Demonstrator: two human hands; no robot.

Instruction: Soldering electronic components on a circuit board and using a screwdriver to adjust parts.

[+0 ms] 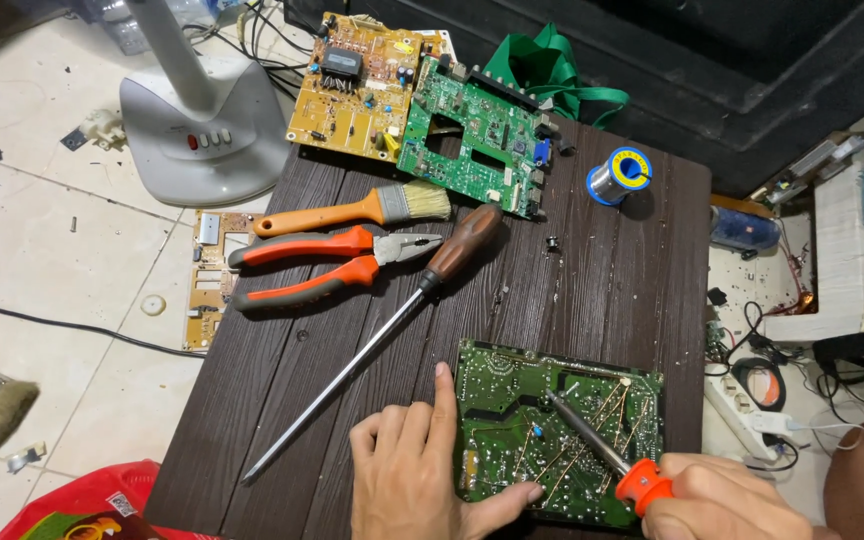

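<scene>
A green circuit board (512, 415) lies solder side up near the front of the dark wooden table (612, 270). My left hand (417, 475) rests flat on the table against the board's left edge, with the thumb on the board's lower part. My right hand (722, 500) grips an orange-collared soldering iron (597, 445), whose metal tip reaches the middle of the board.
Further back on the table lie a long screwdriver (392, 320), orange pliers (327, 262), a small brush (372, 208), a solder spool (619, 176), a green board (477, 135) and a yellow board (352, 85). A fan base (197, 130) stands on the floor at left; cables and tools clutter the right.
</scene>
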